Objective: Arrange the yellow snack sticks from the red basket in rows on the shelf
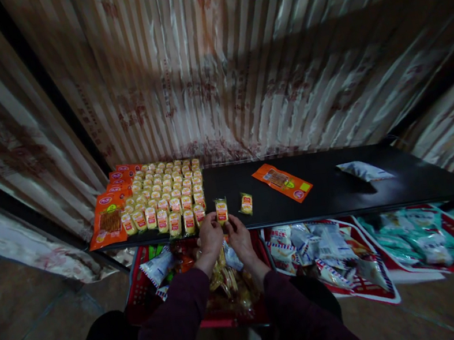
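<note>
Probably light and crushable, the pack [222, 210] suits edge holds; our left hand [211, 236] and right hand [240, 238] pinch its lower end at the shelf [329, 202] front.

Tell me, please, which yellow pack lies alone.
The rightmost yellow pack; the others are in rows, bar one at the left hand and right hand.

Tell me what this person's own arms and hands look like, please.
Both arms are in long, dark purple sleeves, the left sleeve and the right sleeve looking plain, with no markings that I can make out in the dim light. They end short of the wrists. The left hand and right hand are human and bare, without gloves; no cables show.
</note>
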Motion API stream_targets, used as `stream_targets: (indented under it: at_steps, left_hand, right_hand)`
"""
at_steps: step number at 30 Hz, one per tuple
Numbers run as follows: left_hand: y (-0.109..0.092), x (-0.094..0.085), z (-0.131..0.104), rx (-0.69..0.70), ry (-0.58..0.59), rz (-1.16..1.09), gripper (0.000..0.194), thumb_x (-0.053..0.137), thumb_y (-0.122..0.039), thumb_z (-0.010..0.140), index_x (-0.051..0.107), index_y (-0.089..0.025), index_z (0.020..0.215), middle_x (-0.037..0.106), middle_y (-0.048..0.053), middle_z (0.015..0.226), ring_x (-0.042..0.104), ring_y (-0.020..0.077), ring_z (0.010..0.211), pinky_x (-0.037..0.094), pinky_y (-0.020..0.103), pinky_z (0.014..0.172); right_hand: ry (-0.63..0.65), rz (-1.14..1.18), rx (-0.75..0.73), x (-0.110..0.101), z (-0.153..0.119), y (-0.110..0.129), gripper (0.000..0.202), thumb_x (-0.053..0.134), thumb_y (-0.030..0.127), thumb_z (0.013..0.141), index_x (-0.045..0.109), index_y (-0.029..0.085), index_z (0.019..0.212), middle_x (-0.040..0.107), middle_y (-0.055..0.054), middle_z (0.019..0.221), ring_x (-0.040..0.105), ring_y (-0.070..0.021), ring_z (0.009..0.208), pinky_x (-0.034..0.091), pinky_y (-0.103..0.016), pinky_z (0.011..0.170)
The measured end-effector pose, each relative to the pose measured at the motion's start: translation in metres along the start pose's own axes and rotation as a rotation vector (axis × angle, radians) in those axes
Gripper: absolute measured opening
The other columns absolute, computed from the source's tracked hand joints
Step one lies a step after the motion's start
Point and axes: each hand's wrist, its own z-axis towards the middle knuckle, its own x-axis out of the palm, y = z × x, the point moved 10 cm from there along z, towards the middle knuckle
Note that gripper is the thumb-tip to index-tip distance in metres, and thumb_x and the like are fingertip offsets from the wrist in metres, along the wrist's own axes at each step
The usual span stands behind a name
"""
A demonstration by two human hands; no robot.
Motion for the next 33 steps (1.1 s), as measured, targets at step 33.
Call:
stream_targets:
  at_steps: [33]
  left_hand:
    - [-0.036,0.037,0.113,-0.072,0.013,0.114,0.030,0.054,-0.011,0.076,0.058,-0.015,0.106,0.067,0.013,0.107,0.063,0.0218,0.101,0.045,0.029,0.087]
  right_hand:
    - [-0.030,0.012,0.007,0.038,0.137,-0.011,0.041,0.051,0.032,0.072,0.065,0.015,0.106,0.071,-0.011,0.102,0.065,-0.0245,0.091,0.048,-0.038,0.088]
